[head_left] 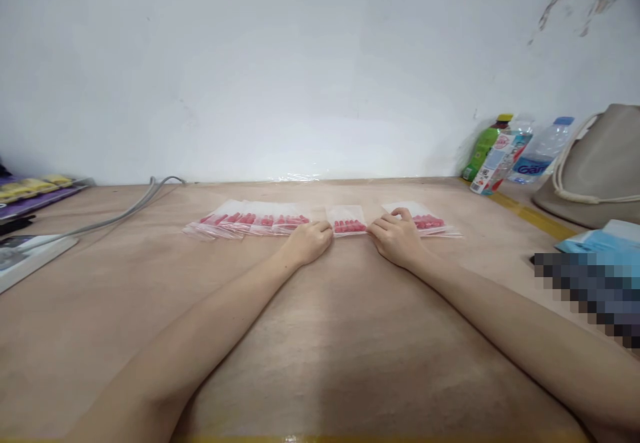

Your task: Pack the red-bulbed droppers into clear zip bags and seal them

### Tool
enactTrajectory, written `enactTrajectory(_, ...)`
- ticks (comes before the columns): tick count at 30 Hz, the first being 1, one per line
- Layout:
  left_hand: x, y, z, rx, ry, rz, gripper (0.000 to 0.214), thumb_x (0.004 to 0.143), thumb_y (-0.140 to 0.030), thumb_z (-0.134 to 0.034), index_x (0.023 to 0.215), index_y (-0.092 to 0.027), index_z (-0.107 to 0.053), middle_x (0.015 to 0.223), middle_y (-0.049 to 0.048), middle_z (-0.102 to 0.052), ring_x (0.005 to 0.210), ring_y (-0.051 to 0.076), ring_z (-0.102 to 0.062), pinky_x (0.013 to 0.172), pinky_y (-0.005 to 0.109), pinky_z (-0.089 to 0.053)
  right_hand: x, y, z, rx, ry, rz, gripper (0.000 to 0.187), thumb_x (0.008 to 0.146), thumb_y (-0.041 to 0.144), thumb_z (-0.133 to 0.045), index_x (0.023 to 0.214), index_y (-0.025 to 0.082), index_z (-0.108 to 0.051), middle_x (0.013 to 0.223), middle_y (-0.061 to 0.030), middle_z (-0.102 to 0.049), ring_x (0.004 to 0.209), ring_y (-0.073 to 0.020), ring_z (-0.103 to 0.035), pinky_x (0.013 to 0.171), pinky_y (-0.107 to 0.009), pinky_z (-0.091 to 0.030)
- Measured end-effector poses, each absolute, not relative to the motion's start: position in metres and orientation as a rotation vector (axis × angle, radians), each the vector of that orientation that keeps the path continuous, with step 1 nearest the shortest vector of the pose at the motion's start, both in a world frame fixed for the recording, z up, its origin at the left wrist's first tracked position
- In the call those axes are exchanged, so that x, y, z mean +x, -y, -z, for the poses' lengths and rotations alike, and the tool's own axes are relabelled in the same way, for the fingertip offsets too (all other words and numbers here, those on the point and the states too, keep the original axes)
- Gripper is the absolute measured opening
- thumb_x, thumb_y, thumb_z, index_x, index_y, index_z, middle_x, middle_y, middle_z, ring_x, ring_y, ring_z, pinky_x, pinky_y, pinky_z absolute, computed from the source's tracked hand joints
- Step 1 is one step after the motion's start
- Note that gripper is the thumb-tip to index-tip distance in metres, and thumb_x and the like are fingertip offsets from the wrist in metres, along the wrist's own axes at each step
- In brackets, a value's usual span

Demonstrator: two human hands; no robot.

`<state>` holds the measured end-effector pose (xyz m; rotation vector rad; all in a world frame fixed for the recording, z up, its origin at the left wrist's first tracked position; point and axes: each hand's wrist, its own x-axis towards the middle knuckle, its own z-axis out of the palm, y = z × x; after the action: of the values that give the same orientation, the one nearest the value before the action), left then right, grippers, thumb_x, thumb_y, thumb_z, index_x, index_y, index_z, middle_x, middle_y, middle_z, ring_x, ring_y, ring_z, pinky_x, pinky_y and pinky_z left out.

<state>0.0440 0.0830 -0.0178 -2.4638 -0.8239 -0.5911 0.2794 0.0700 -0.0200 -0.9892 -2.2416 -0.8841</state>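
A small clear plastic bag [346, 212] lies flat on the table between my hands, with a row of several pinkish-red, capsule-like pieces [350, 226] inside it. My left hand [311, 241] has its fingers closed at the bag's lower left corner. At the lower right corner my right hand [397, 236] pinches the bag's edge, its index finger bent upward. To the left, similar bags [250, 216] overlap in a fanned row. Another few bags [427, 220] overlap just right of my right hand, which partly hides them.
Bottles [493, 143] and a carton [501, 162] stand at the back right, beside a grey-beige bag [597, 163]. A light blue packet [600, 238] lies nearer, by a pixelated patch. On the left, a grey cable [125, 213] crosses the wooden table [280, 356] near a white box [40, 266].
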Motion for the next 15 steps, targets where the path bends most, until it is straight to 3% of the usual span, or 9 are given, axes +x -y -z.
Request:
enactTrajectory(7,0.061,-0.085,0.014,-2.44,0.729,0.658,0.017,0.086,-0.015,-0.045,0.092,-0.015,-0.061,0.095,0.0074,-0.063,0.088,0.018,-0.06,0.076,0.03,-0.049,0.273,-0.071,0.019,-0.937,2.261,0.849,0.025,0.085,0.016,-0.044,0.069,0.017,-0.063,0.065,-0.0034,-0.063,0.067,-0.014,-0.049,0.078,-0.034,-0.025)
enactTrajectory(15,0.084,-0.093,0.014,-2.481,0.576,0.631,0.02,0.086,-0.015,-0.044,0.077,-0.014,-0.061,0.082,0.0067,-0.065,0.078,0.017,-0.06,0.071,0.031,-0.048,0.265,-0.07,0.02,-0.873,2.278,0.866,0.026,0.088,0.021,-0.042,0.075,0.016,-0.064,0.066,-0.003,-0.063,0.067,-0.014,-0.05,0.079,-0.034,-0.026)
